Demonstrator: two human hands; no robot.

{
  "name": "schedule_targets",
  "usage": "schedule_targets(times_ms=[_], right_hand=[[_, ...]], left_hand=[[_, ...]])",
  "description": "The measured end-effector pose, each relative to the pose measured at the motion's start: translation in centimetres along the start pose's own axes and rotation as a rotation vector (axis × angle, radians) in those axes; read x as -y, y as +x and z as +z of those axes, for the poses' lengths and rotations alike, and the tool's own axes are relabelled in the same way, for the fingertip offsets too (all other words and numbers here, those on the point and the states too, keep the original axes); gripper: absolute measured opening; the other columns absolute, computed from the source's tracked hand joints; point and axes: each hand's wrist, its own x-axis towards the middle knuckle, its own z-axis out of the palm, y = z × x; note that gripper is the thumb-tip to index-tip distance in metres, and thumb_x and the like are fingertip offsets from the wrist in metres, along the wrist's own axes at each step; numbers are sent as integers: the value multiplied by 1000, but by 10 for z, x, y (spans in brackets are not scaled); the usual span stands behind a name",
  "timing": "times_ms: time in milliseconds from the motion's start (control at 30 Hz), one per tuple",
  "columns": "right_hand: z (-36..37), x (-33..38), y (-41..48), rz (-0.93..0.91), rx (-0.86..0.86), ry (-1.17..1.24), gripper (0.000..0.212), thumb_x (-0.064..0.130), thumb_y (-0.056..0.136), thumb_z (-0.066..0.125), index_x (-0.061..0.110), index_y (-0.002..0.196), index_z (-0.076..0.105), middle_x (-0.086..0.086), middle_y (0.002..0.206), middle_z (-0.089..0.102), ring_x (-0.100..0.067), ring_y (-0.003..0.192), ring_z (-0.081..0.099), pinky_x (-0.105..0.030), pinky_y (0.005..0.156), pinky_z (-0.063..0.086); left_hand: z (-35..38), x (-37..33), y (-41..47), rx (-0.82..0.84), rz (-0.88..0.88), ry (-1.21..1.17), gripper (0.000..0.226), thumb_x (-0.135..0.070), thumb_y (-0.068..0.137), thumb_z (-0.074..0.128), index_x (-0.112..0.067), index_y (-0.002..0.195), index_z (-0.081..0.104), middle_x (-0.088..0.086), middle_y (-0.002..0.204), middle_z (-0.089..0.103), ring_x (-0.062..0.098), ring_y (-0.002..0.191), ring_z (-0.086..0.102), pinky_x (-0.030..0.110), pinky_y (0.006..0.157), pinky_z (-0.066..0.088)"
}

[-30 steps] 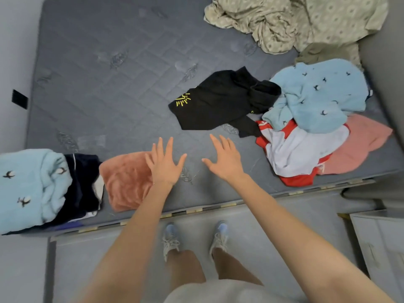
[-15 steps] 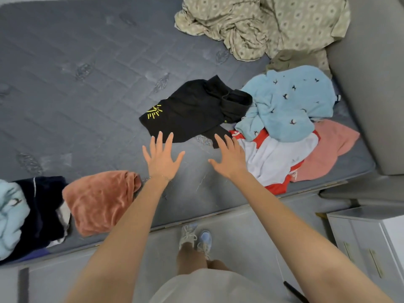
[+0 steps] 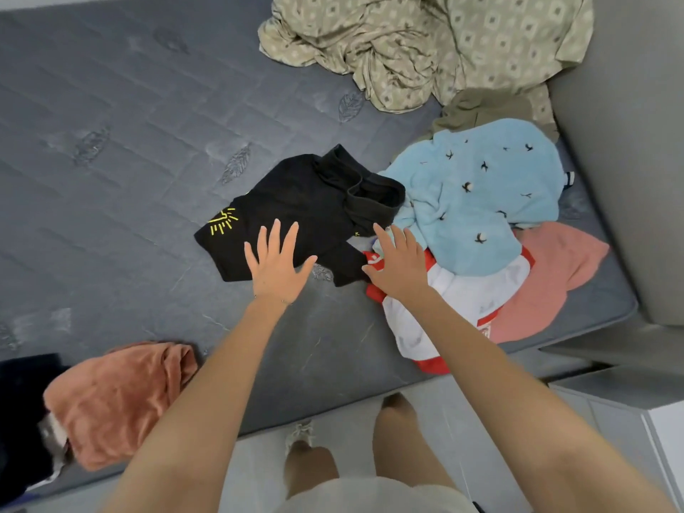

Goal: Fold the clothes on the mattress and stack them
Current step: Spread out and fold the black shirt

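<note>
Left hand (image 3: 275,266) and right hand (image 3: 398,266), spread and empty, hover over the crumpled black printed garment (image 3: 296,201). A folded rust velvet cloth (image 3: 114,398) lies to their left, an unfolded pale-blue fleece heap (image 3: 477,194) to their right.

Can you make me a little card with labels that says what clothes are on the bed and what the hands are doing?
left hand: open, over black shirt
right hand: open, over red-and-white top
unfolded pile: blue fleece, pink garment
folded: orange cloth, near left
surface: grey mattress
</note>
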Motion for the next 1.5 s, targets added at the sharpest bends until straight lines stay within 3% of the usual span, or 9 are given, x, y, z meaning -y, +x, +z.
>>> schedule_targets(times_ms=[233,667,933,1067,1133,1233,1300,1400,1500], right_hand=[[-3,-61,91,-100,74,-59,81,57,94,51,28,157,9,-12,164,9,-34,150,8,-45,121,17],[69,-118,233,-125,30,13,89,57,89,58,30,157,7,-15,164,1,-33,151,1,-45,120,7],[105,-119,271,-99,-89,-82,108,73,78,57,23,157,2,-16,156,26,-31,145,23,-51,119,3],[107,-116,273,-78,-108,-119,108,69,80,59,8,155,10,-14,145,38,-30,135,35,-48,120,4],[107,-115,276,-89,-70,-150,95,68,83,57,9,150,25,-13,142,39,-31,134,35,-49,120,4],[109,-114,277,-105,-68,-144,68,64,84,59,16,132,51,-11,137,43,-30,130,36,-47,120,5],[109,-115,274,-118,-74,-130,56,59,86,60,17,123,57,-9,131,48,-29,128,38,-46,120,3],[105,-113,266,-150,-71,-63,37,48,92,58,19,114,61,-3,109,62,-24,118,50,-45,120,-1],[92,-107,250,-144,-21,114,32,42,95,57,15,111,62,-4,97,67,-23,105,57,-38,118,13]], left_hand=[[40,-53,66,5,-84,-1,69,-56,96,40,-29,155,14,5,163,4,27,150,-2,54,118,-3],[152,-67,226,-16,6,35,69,-51,99,37,-29,155,5,11,163,-2,30,149,-3,53,119,1],[174,-64,303,-112,-69,-301,78,-41,98,50,-25,155,-1,7,163,4,27,150,0,54,117,0],[176,-65,319,-191,-129,-356,85,-39,93,59,-24,155,3,8,162,7,23,149,4,54,117,1],[174,-62,330,-176,-166,-349,82,-38,93,60,-24,155,9,6,160,16,22,149,9,55,116,0],[171,-56,336,-177,-179,-351,58,-36,92,61,-21,144,39,3,138,52,22,135,40,53,118,8],[166,-53,328,-234,-154,-409,40,-34,91,64,-17,126,56,2,118,65,20,116,56,49,115,27],[154,-54,300,-289,-139,-586,21,-31,89,68,-15,101,62,-4,95,67,7,90,62,28,88,51],[135,-60,260,-349,-138,-673,20,-29,90,67,-18,82,52,-13,71,53,-6,65,50,10,64,41]])
